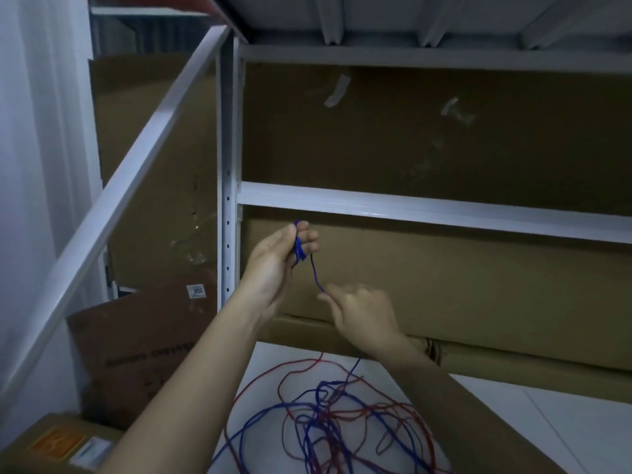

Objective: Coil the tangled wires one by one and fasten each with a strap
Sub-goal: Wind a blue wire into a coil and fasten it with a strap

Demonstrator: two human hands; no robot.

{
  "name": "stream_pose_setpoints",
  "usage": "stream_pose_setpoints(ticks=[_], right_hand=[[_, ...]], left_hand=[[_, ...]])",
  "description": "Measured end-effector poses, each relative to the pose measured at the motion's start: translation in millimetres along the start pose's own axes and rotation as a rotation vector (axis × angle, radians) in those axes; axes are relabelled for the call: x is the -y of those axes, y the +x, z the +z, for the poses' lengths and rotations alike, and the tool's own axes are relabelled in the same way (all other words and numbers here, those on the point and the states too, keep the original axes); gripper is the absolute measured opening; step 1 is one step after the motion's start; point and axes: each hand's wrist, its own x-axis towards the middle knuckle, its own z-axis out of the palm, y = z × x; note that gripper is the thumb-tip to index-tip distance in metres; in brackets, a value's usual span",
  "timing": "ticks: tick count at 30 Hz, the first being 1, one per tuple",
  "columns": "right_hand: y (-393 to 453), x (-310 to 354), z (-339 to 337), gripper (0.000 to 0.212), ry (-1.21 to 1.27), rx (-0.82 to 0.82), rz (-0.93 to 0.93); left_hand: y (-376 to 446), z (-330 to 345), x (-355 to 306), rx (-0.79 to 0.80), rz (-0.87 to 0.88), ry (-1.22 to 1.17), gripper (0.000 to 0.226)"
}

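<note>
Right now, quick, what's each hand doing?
Left hand: holds small loops of the blue wire wound round its fingers.
Right hand: pinches the same blue wire lower down.

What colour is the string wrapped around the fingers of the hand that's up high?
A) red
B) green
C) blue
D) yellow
C: the thin blue wire is looped around the fingers of the raised left hand, and a strand runs down to the right hand, which pinches it; the thin red wire lies tangled on the white surface below.
</note>
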Motion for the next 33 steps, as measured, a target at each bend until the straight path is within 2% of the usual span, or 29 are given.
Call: stream_pose_setpoints(ticks=[2, 4, 6, 9, 11, 14, 18, 20, 24, 27, 31, 33], right_hand=[[-20, 6, 13, 0.03, -0.02, -0.166, -0.137], [-35, 10, 24, 0.025, -0.011, -0.262, -0.268], [-41, 13, 20, 0.02, 0.016, -0.293, -0.367], [-39, 11, 10, 0.014, 0.008, -0.26, -0.447], [-36, 5, 7, 0.011, -0.013, -0.285, -0.465], [-33, -3, 7, 0.018, -0.039, -0.339, -0.453], [-29, -10, 18, 0.036, 0.164, -0.358, -0.278], [-23, -12, 19, 0.021, 0.358, -0.338, -0.13], [-13, -12, 22, 0.009, 0.721, -0.184, 0.195], [-14, -2, 27, 0.014, 0.995, -0.067, 0.385], [-29, 12, 37, 0.019, 1.263, 0.073, 0.497], [-39, 17, 45, 0.02, 1.331, 0.156, 0.555]], left_hand=[[-2, -7, 10, -0.002, -0.014, 0.088, 0.023], [-2, -15, 22, 0.036, -0.046, 0.208, 0.025], [-3, -23, 33, 0.08, -0.064, 0.361, 0.026], [-8, -32, 51, 0.143, -0.12, 0.463, 0.024], [-13, -34, 59, 0.161, -0.169, 0.482, 0.023], [-17, -34, 67, 0.148, -0.186, 0.567, 0.02], [-25, -38, 72, 0.251, -0.2, 0.707, 0.028], [-30, -39, 71, 0.292, -0.215, 0.69, 0.032], [-36, -42, 66, 0.251, -0.236, 0.597, 0.036], [-40, -46, 61, 0.268, -0.227, 0.523, 0.036], [-52, -50, 58, 0.383, -0.303, 0.423, 0.041], [-56, -53, 59, 0.331, -0.313, 0.362, 0.038]])
